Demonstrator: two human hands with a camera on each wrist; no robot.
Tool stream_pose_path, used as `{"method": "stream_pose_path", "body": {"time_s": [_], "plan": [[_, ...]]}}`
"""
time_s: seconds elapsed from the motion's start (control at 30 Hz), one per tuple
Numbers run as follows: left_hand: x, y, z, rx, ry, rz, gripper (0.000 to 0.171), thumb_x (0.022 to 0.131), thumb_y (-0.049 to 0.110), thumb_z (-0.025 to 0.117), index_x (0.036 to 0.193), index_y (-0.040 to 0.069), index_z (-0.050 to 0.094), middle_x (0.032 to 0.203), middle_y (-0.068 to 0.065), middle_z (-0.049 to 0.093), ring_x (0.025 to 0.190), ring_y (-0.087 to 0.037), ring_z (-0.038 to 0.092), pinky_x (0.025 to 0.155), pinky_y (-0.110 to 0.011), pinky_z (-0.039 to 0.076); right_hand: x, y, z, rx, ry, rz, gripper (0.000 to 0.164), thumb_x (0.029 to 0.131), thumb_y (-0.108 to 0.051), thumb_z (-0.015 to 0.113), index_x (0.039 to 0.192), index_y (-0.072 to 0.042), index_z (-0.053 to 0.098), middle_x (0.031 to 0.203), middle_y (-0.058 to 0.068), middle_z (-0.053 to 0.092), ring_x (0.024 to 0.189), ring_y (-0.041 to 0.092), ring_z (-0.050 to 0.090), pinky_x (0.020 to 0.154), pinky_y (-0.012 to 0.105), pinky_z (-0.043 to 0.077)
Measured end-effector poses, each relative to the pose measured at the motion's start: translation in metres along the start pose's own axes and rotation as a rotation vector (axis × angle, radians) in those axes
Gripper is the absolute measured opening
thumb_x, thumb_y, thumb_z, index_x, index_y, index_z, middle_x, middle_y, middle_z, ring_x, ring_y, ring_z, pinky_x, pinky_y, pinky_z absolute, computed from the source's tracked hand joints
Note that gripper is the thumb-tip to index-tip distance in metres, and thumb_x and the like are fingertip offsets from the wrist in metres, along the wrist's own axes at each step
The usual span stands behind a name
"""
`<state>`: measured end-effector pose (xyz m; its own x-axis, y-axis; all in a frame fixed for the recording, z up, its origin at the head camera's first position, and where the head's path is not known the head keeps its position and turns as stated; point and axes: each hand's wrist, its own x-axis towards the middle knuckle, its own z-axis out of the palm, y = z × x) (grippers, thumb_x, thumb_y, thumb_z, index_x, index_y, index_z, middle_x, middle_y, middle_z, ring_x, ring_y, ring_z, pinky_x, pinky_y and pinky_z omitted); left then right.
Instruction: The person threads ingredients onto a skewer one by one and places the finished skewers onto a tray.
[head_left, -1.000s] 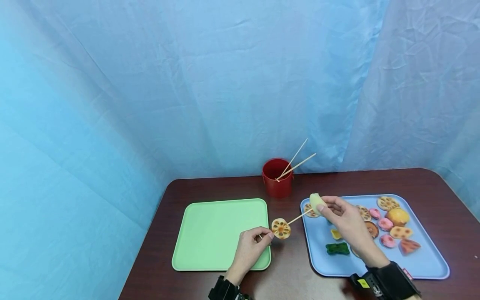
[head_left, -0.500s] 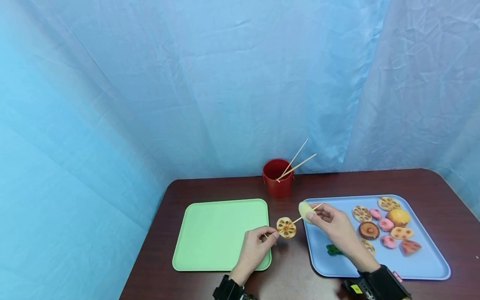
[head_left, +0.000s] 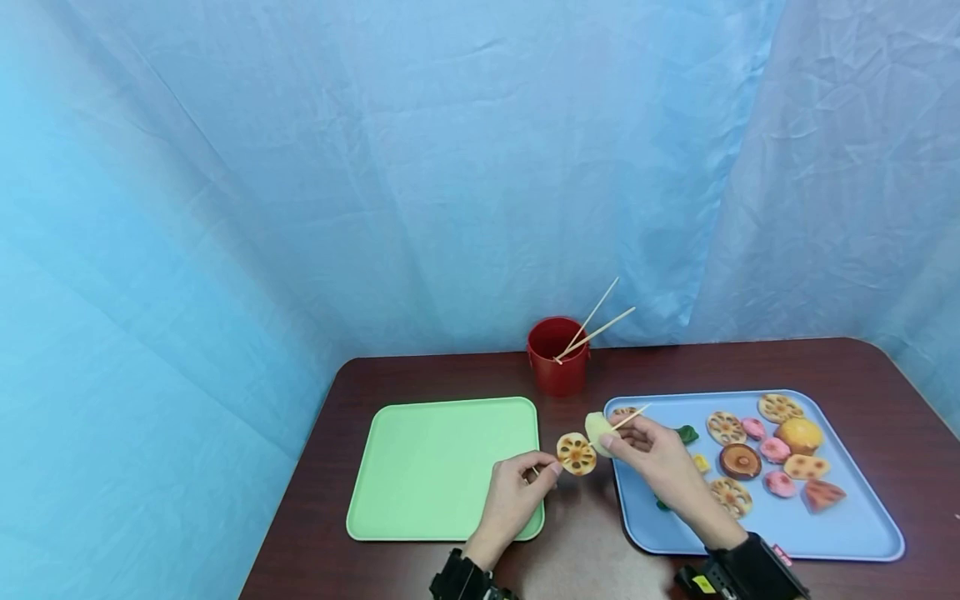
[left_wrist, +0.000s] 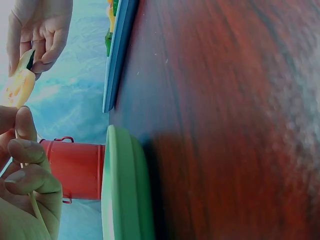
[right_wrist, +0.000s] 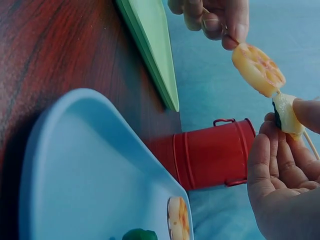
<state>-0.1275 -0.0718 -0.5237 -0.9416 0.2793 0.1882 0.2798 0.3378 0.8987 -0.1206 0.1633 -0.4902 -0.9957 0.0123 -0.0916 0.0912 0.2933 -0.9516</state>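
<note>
A wooden skewer slants up to the right above the table, between the two trays. My left hand grips its lower end, fingers curled around the stick, as the left wrist view confirms. Just past those fingertips, a lotus root slice is threaded on it. My right hand pinches a pale green slice with a dark green rind, which is also on the skewer, close beside the lotus root slice. The skewer's tip sticks out beyond the pale slice.
A green tray lies at left. At right, a blue tray bears lotus root slices, a mushroom, pink pieces, a yellow piece and green bits. Behind stands a red bucket with skewers.
My right hand has moved left, sliding the pale slice from the skewer's tip down towards the lotus root slice. My left hand has shifted slightly right, still gripping the skewer.
</note>
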Motion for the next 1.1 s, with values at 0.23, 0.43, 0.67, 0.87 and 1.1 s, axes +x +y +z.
{"method": "stream_pose_path", "body": {"time_s": [0.23, 0.43, 0.67, 0.87, 1.1], "plan": [[0.0, 0.0, 0.001, -0.003, 0.002, 0.01, 0.015, 0.096, 0.02, 0.072, 0.092, 0.007, 0.079, 0.071, 0.003, 0.07, 0.057, 0.003, 0.053, 0.055, -0.016, 0.045, -0.002, -0.001, 0.002, -0.015, 0.009, -0.011, 0.051, 0.098, -0.038, 0.073, 0.13, 0.001, 0.064, 0.113, 0.011, 0.071, 0.1, 0.018, 0.069, 0.08, 0.022, 0.055], [-0.001, 0.0, -0.003, -0.011, -0.002, -0.004, 0.016, 0.096, 0.022, 0.072, 0.093, 0.008, 0.079, 0.072, 0.002, 0.071, 0.057, 0.001, 0.054, 0.055, -0.016, 0.045, -0.002, 0.001, -0.009, -0.034, -0.002, -0.042, 0.046, 0.1, -0.04, 0.068, 0.128, -0.004, 0.066, 0.118, 0.01, 0.071, 0.106, 0.019, 0.068, 0.084, 0.025, 0.055], [-0.002, -0.008, -0.016, 0.025, 0.032, -0.02, 0.017, 0.096, 0.022, 0.073, 0.093, 0.007, 0.08, 0.072, 0.004, 0.07, 0.056, 0.001, 0.052, 0.052, -0.016, 0.039, 0.004, 0.001, -0.034, -0.124, 0.0, 0.029, 0.059, 0.105, -0.052, 0.054, 0.135, -0.003, 0.063, 0.121, 0.016, 0.071, 0.11, 0.03, 0.065, 0.089, 0.038, 0.053], [-0.003, -0.013, -0.026, 0.05, 0.054, -0.024, 0.013, 0.096, 0.02, 0.073, 0.09, 0.011, 0.079, 0.07, 0.009, 0.067, 0.056, 0.001, 0.05, 0.052, -0.017, 0.038, 0.01, 0.003, -0.046, -0.308, -0.002, -0.071, 0.049, 0.106, -0.042, 0.057, 0.13, -0.001, 0.066, 0.118, 0.013, 0.071, 0.105, 0.027, 0.067, 0.081, 0.038, 0.053], [-0.004, -0.015, -0.03, 0.064, 0.061, -0.053, 0.011, 0.096, 0.021, 0.073, 0.089, 0.015, 0.079, 0.07, 0.011, 0.067, 0.056, 0.0, 0.05, 0.053, -0.017, 0.039, 0.031, 0.004, -0.05, -0.53, 0.022, -0.227, 0.026, 0.102, -0.02, 0.065, 0.118, -0.001, 0.072, 0.099, 0.007, 0.073, 0.082, 0.018, 0.066, 0.066, 0.034, 0.052]]}}
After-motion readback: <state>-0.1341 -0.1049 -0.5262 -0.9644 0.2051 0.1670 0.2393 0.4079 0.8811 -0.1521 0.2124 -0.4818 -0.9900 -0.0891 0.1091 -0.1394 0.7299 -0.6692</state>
